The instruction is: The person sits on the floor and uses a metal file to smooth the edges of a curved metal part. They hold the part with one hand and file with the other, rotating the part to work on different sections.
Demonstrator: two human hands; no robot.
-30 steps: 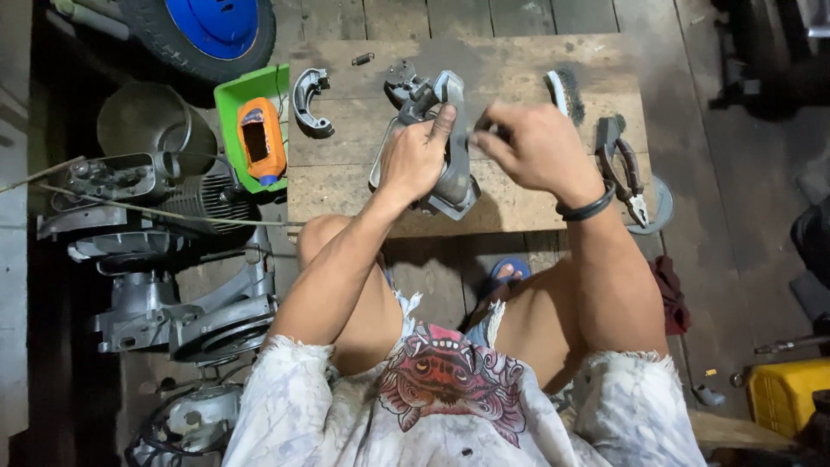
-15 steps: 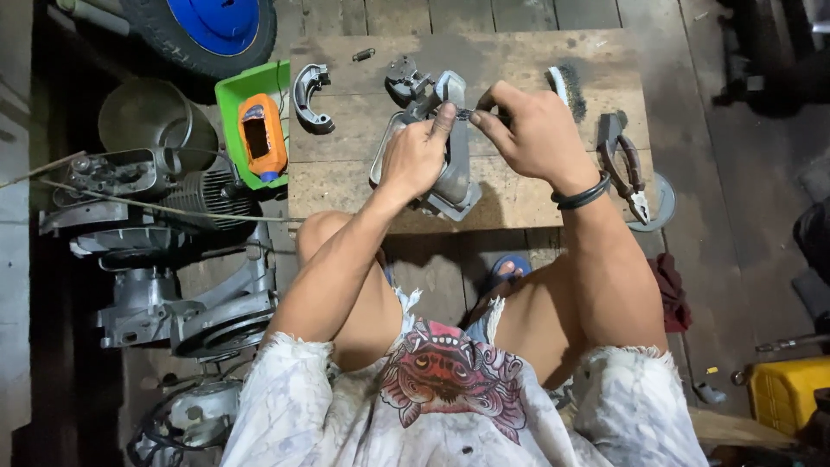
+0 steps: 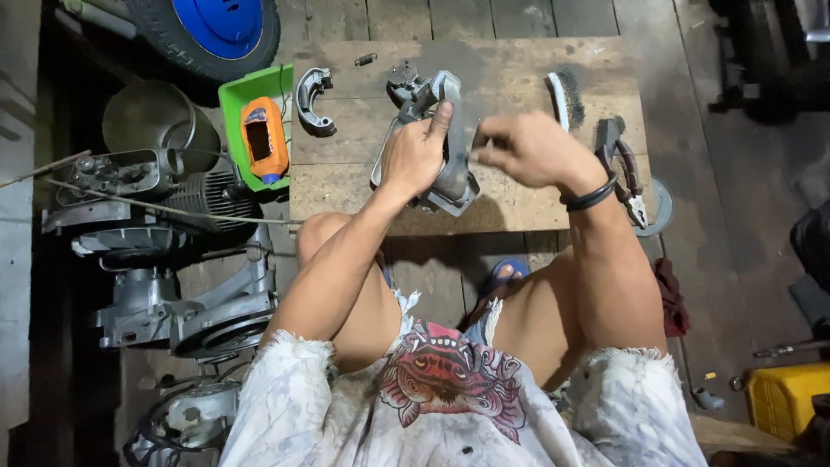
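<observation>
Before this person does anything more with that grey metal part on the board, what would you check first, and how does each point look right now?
1. Left hand has a firm hold on the grey metal part: ok, fingers wrap its upright arm.
2. Part rests on the wooden board: ok, its base sits on the near edge.
3. Right hand pinches something small at the part: cannot tell, it is blurred.
4. Wire brush within reach: ok, it lies just beyond the right hand.
5. Pliers safely placed: not ok, they overhang the board's right edge.
6. Brake shoe out of the way: ok, lying left of the part.
</observation>
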